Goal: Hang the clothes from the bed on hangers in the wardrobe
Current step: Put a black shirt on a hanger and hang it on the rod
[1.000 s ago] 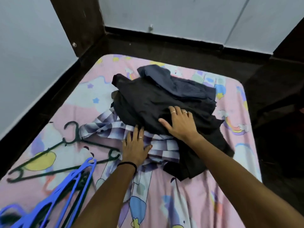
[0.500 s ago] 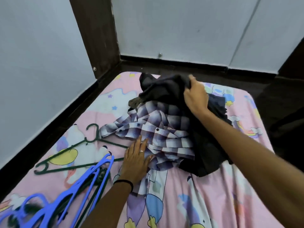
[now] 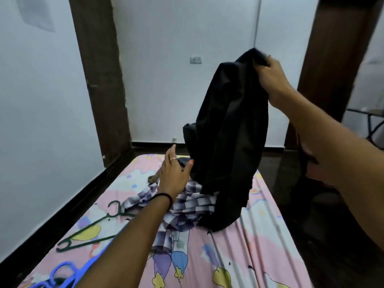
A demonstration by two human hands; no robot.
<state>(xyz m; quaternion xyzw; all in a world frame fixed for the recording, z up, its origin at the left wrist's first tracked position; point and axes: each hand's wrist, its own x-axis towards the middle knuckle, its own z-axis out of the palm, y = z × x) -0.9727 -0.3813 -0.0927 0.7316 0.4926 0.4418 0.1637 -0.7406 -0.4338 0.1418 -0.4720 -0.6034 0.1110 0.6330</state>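
My right hand (image 3: 271,80) grips the top of a black garment (image 3: 228,142) and holds it high, its lower end still touching the bed (image 3: 239,256). My left hand (image 3: 173,173) reaches toward the garment's lower left edge with fingers spread, holding nothing. Under it lies a purple-and-white checked shirt (image 3: 187,206) on the pink cartoon-print sheet. A green hanger (image 3: 91,229) lies to the left of the shirt. Blue hangers (image 3: 62,275) sit at the near left corner of the bed.
White walls with dark wooden posts (image 3: 99,80) stand behind and left of the bed. The dark floor (image 3: 332,235) runs along the bed's right side. A dark metal frame (image 3: 372,125) shows at the far right.
My right hand has lifted the black garment high off the pile. My left hand left the checked shirt and rose toward the hanging garment. The view tilted up.
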